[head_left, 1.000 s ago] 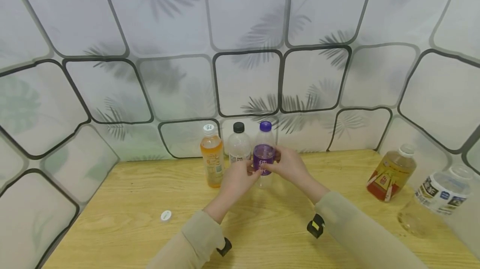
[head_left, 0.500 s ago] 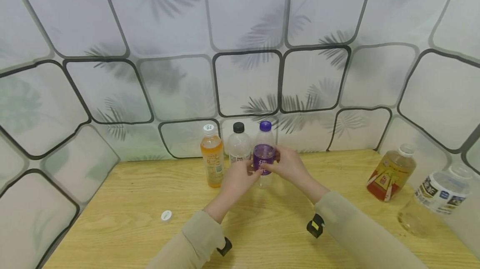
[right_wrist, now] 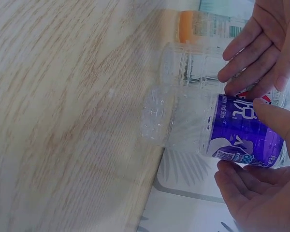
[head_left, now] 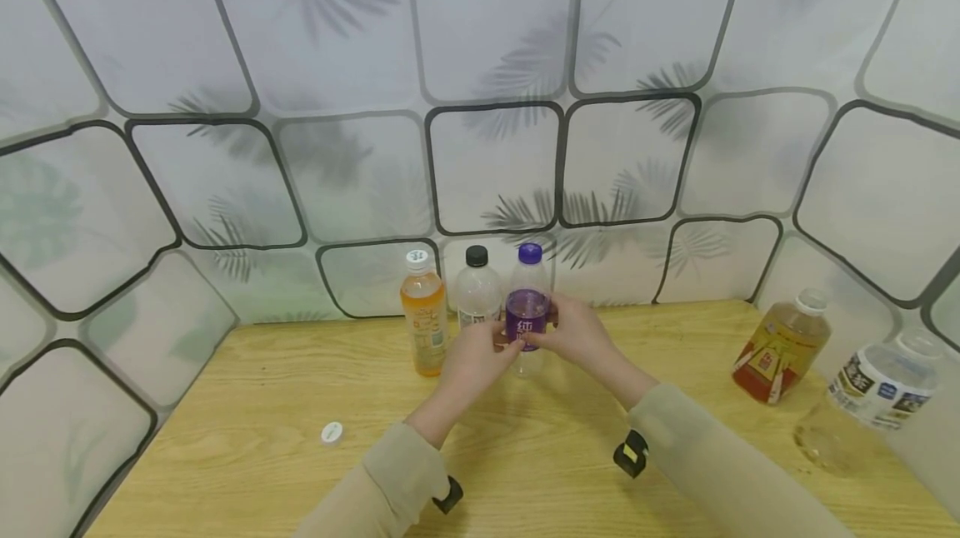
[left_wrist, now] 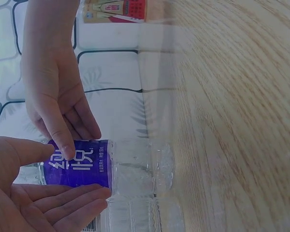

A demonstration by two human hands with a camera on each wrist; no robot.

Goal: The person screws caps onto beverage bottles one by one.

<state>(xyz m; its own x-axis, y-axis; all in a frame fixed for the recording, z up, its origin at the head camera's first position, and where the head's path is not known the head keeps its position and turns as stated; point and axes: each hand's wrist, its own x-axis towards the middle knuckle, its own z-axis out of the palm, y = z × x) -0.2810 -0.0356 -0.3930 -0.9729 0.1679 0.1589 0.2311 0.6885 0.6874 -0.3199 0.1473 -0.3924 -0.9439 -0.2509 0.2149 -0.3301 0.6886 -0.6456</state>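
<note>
A clear water bottle (head_left: 527, 317) with a purple cap and purple label stands upright near the back wall. Both hands hold it from opposite sides. My left hand (head_left: 474, 355) has its thumb at the label's front edge and its fingers fairly straight along the left side, as the left wrist view shows. From the right, my right hand (head_left: 581, 336) grips the label, thumb (right_wrist: 270, 116) in front and fingers (right_wrist: 237, 181) round the side. Just left stands a clear bottle (head_left: 477, 296) with a black cap, partly hidden by my left hand. Beyond it is an orange drink bottle (head_left: 425, 321) with a white cap.
A white cap (head_left: 332, 433) lies on the wooden table (head_left: 247, 405) at the left. To the right stand a bottle of amber drink (head_left: 780, 346) with a yellow-red label and a large clear bottle (head_left: 870, 396). A patterned wall covering (head_left: 495, 163) rises behind.
</note>
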